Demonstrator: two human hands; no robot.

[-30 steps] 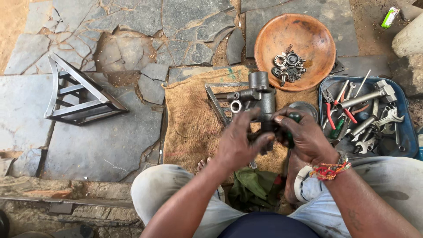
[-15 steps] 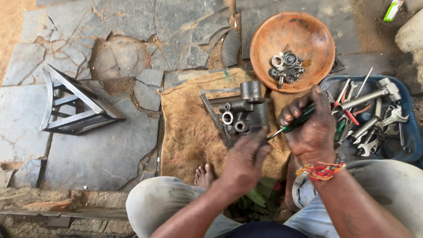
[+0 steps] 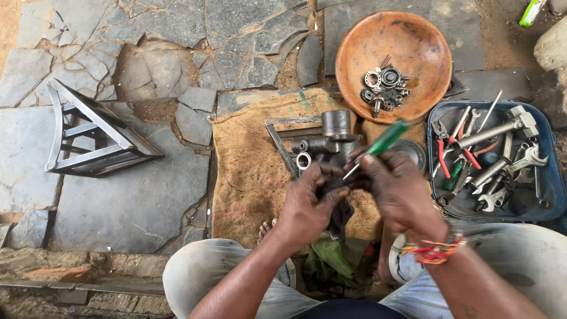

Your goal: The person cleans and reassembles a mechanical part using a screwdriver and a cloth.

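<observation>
- Cracked stone paving carries a burlap mat (image 3: 254, 159), with a grey metal casting (image 3: 332, 142) lying on it.
- Right hand (image 3: 397, 192) pinches a green-handled screwdriver (image 3: 378, 145), tip aimed at the left.
- Left hand (image 3: 310, 204) is curled around a small dark part (image 3: 336, 188), above the mat.
- Orange bowl (image 3: 413, 41) holds bearings; a blue tray (image 3: 552, 195) holds wrenches.

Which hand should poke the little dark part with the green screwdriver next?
Probably the right hand: it already grips the green-handled screwdriver, whose metal tip points toward the small dark part. The left hand is busy pinching that part, so it steadies.
</observation>
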